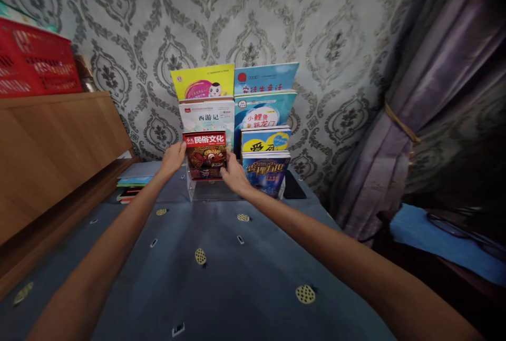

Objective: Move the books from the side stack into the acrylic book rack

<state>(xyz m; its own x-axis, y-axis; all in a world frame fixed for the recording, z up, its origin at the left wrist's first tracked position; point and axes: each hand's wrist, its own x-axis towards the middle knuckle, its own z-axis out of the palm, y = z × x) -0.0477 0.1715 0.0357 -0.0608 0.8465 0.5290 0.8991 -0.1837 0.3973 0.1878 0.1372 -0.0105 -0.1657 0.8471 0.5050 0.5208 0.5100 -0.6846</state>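
Between my two hands is a book with a red title band and a dragon-like figure on its dark cover [206, 155]. My left hand [174, 158] grips its left edge, and my right hand [234, 173] pinches its right edge. It stands upright at the left front of a clear acrylic book rack [209, 192]. Behind it rise a white book [207, 114] and a yellow book [203, 80]. The rack's right column bears a dark blue book [265, 173], a yellow-and-blue book [264, 140], a teal book [264, 111] and a light blue book [266, 77].
A small stack of books [134, 182] lies left of the rack, beside a wooden cabinet [59, 156] topped by a red basket [37, 59]. A black flat object [294, 186] lies right of the rack. A tied curtain [379, 172] and glasses [446, 224] on blue cloth are farther right.
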